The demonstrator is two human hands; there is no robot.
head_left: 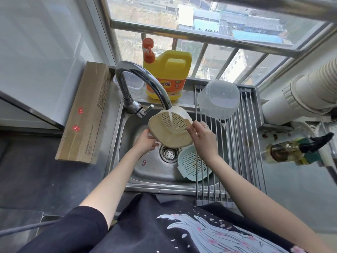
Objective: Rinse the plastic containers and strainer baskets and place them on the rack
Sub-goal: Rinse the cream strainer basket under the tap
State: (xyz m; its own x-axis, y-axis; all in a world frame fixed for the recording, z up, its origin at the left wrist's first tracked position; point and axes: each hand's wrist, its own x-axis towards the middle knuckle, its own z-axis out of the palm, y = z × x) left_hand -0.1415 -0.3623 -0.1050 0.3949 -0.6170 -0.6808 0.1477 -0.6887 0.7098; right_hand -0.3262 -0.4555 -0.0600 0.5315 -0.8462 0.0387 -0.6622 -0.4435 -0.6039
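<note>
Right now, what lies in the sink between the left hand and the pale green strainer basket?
In the head view, the sink drain sits between the left hand and the pale green strainer basket, on the bare steel sink floor.

Hidden or cut off: green strainer basket [191, 166], right part under rack [237, 143] bars; oil bottle [291, 150], blurred; duct pipe [300, 95], cropped at right frame edge.
</note>
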